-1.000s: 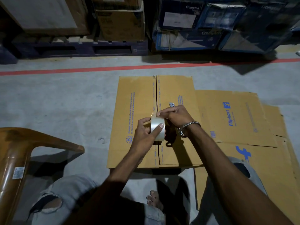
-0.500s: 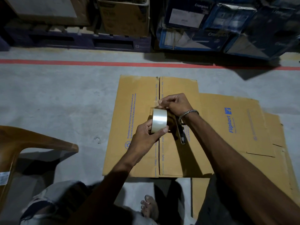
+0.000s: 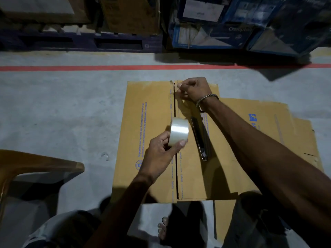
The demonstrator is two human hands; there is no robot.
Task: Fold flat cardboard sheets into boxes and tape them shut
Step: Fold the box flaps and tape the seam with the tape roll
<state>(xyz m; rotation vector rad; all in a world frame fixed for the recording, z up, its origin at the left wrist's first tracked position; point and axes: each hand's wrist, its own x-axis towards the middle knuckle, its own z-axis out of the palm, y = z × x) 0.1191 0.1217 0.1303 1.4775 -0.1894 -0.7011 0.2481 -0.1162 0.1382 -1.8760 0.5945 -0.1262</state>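
Warehouse floor, grey concrete (image 3: 53,113), red line (image 3: 89,68) across the far side, pallet (image 3: 80,42) and stacked cartons (image 3: 215,24) behind it. Folded brown cardboard box (image 3: 148,140) lies on the floor, flaps meeting along a centre seam (image 3: 175,167); more flat cardboard sheets (image 3: 268,126) lie just right of it, partly under it. Left hand (image 3: 161,154) grips a clear tape roll (image 3: 179,131) above the seam, thumb and fingers curled round it. Right hand (image 3: 193,89), bracelet on wrist, is at the far end of the seam, fingers curled and pinching the tape end; strip itself barely visible. Box cutter (image 3: 199,138) lies on the right flap, beside the roll. Brown chair (image 3: 35,165) at left.
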